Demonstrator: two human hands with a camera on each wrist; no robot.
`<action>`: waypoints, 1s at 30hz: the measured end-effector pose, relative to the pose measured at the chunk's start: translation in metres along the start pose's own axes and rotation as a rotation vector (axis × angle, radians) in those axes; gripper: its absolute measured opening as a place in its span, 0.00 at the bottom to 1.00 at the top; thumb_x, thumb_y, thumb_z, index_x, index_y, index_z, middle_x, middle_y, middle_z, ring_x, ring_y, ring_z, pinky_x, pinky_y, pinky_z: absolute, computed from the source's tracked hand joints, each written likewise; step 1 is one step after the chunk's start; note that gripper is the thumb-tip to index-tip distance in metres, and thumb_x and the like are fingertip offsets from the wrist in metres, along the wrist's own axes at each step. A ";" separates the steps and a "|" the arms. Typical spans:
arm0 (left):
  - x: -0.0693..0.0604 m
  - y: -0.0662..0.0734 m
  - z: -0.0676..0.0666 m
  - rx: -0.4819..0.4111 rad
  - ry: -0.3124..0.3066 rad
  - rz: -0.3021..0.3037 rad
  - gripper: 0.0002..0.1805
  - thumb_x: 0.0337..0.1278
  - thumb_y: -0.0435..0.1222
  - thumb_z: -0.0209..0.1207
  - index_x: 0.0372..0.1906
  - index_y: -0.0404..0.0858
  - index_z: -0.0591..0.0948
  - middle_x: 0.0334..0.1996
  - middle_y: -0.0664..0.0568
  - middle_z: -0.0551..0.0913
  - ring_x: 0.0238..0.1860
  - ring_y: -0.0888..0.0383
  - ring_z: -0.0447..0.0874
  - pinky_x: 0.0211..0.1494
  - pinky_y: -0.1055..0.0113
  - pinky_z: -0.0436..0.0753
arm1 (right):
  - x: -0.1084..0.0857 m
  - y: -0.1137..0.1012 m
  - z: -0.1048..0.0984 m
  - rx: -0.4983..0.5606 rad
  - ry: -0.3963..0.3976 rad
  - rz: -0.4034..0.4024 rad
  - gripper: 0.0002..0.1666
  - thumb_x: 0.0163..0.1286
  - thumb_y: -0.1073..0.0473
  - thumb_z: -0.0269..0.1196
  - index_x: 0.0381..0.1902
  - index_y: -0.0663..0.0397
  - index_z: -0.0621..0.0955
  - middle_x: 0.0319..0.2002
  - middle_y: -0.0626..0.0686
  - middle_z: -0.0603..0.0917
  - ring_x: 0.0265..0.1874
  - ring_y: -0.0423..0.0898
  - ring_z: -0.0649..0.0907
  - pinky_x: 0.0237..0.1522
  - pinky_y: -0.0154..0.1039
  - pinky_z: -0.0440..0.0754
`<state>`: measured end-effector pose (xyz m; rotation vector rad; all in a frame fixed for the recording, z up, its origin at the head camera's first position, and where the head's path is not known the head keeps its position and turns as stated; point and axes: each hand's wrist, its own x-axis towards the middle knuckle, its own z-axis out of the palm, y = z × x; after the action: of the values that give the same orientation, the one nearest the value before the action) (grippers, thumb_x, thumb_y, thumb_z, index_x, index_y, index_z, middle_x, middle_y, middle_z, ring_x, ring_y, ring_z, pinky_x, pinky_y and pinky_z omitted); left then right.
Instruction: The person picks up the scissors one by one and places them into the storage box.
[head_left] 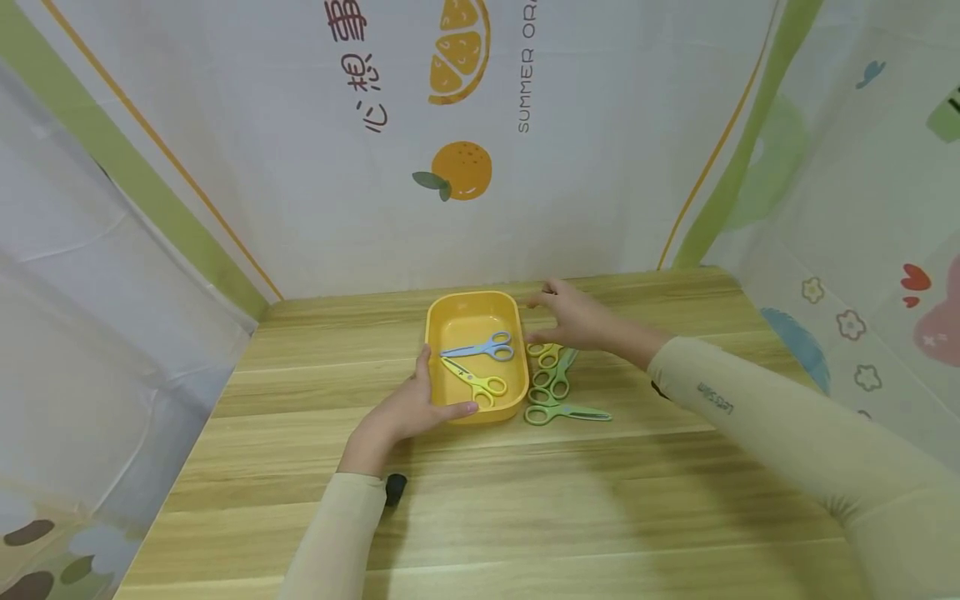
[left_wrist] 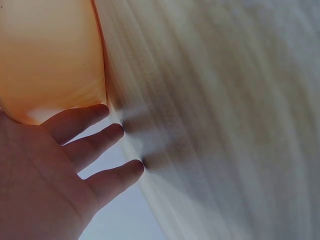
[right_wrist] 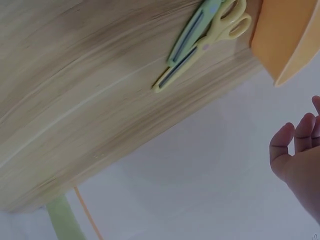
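Note:
A yellow bin point(head_left: 474, 304) stands on the table with blue-handled scissors point(head_left: 487, 346) and yellow scissors point(head_left: 480, 384) inside. My left hand point(head_left: 405, 408) rests against its near left corner, thumb along the near rim; in the left wrist view the left hand's fingers point(left_wrist: 95, 145) are spread beside the bin wall point(left_wrist: 55, 60). My right hand point(head_left: 573, 318) is raised just right of the bin, fingers bent loosely with nothing visible in them. Under and beside it lie yellow scissors point(right_wrist: 220, 27) and green scissors point(right_wrist: 192, 32), with another green pair point(head_left: 570, 412) nearer.
A small black object point(head_left: 395, 489) lies by the left forearm. A printed white cloth point(head_left: 600, 167) hangs behind the table's point(head_left: 315, 367) far edge, with more cloth at both sides.

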<state>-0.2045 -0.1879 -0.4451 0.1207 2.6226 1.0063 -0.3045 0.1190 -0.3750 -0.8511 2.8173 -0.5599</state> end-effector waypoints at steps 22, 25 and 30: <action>0.000 -0.001 0.000 0.007 -0.002 -0.006 0.81 0.48 0.74 0.70 0.86 0.44 0.27 0.85 0.30 0.52 0.84 0.35 0.59 0.84 0.40 0.63 | -0.013 0.025 0.031 -0.047 -0.075 -0.038 0.25 0.71 0.48 0.74 0.58 0.57 0.86 0.53 0.61 0.76 0.45 0.50 0.78 0.48 0.48 0.81; 0.000 -0.001 0.001 0.006 -0.003 -0.008 0.80 0.50 0.72 0.70 0.86 0.44 0.27 0.85 0.30 0.52 0.84 0.35 0.59 0.84 0.40 0.63 | -0.019 0.024 0.040 -0.059 -0.080 -0.081 0.19 0.70 0.49 0.74 0.52 0.55 0.89 0.50 0.60 0.78 0.42 0.48 0.77 0.44 0.44 0.80; 0.000 -0.001 0.001 0.012 -0.001 -0.006 0.81 0.49 0.73 0.70 0.86 0.44 0.26 0.85 0.30 0.52 0.84 0.35 0.59 0.84 0.40 0.64 | -0.032 0.021 0.054 -0.025 -0.112 -0.122 0.16 0.68 0.49 0.76 0.48 0.52 0.89 0.48 0.55 0.74 0.40 0.46 0.75 0.43 0.40 0.79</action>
<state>-0.2043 -0.1881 -0.4461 0.1154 2.6270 0.9889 -0.2754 0.1361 -0.4314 -1.0310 2.6905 -0.4778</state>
